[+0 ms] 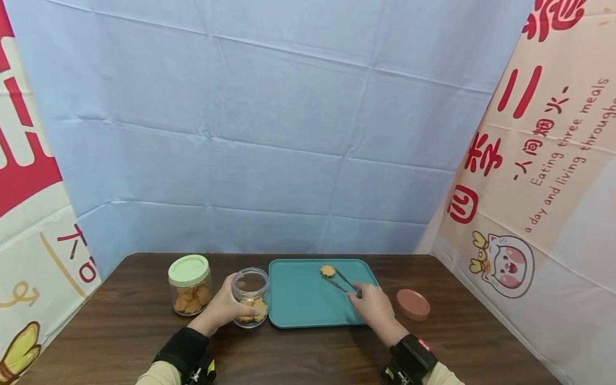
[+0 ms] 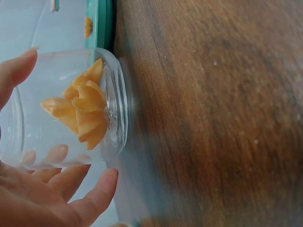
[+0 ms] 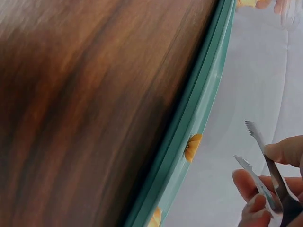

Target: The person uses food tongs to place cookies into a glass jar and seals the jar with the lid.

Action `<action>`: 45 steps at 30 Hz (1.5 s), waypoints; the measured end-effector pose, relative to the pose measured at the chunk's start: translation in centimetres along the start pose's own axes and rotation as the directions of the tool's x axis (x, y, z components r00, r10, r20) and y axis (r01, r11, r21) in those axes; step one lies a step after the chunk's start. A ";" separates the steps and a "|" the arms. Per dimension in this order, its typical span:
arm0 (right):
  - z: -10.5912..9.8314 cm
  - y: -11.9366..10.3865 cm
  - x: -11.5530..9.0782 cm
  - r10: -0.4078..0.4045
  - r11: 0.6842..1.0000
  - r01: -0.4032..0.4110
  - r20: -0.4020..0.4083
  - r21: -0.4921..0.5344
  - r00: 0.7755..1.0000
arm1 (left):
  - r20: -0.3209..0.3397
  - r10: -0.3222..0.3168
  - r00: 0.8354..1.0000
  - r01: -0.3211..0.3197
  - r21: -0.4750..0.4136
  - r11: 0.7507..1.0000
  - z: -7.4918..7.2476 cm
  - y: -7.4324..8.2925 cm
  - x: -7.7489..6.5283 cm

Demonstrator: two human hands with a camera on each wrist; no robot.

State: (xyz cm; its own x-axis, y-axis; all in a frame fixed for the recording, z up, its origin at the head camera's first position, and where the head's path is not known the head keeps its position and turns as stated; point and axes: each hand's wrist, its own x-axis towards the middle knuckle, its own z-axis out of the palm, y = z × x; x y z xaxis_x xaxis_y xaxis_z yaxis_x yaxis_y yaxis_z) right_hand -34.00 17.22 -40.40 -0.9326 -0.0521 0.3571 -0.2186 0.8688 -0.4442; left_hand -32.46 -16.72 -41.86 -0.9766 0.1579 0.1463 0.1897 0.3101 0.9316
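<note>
My left hand point(image 1: 230, 303) grips a clear, lidless glass jar point(image 1: 251, 282) around its side, thumb across the front. Several golden, fluted cookies point(image 2: 81, 106) lie at the jar's bottom, which is down at the tabletop. In my right hand point(image 1: 373, 309) I hold metal tongs point(image 3: 266, 168) over the teal tray point(image 1: 303, 299). Their serrated tips stand apart, with nothing between them in the right wrist view. By those tips, toward the tray's far side, a scalloped cookie point(image 1: 328, 270) shows in the head view. The right wrist view catches another cookie point(image 3: 155, 218) at the tray's edge.
Left of my left hand stands a second jar point(image 1: 191, 291) of brown snacks under a pale green lid point(image 1: 189, 270). A pinkish-red round lid point(image 1: 413, 304) lies right of the tray. The dark wooden table point(image 1: 298, 355) backs onto a hanging blue cloth point(image 1: 279, 133).
</note>
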 end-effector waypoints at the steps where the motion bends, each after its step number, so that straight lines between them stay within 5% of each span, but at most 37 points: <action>1: 0.0 0.0 0.0 0.002 1.000 -0.002 0.005 0.001 1.000 | -0.002 -0.002 1.000 0.002 0.004 1.000 0.0 0.0 0.0; 45: 1.9 -0.5 3.0 0.007 0.977 0.015 0.105 -0.212 0.994 | -0.006 0.005 1.000 -0.005 0.005 1.000 -0.2 -0.7 0.3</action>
State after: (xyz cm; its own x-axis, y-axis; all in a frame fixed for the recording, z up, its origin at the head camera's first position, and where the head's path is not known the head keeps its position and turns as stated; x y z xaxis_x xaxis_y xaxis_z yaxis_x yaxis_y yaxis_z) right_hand -37.27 15.70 -40.66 -0.9592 -0.0970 0.2656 -0.1667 0.9527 -0.2542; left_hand -32.94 -17.09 -42.44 -0.9761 0.1539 0.1532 0.1953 0.3139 0.9291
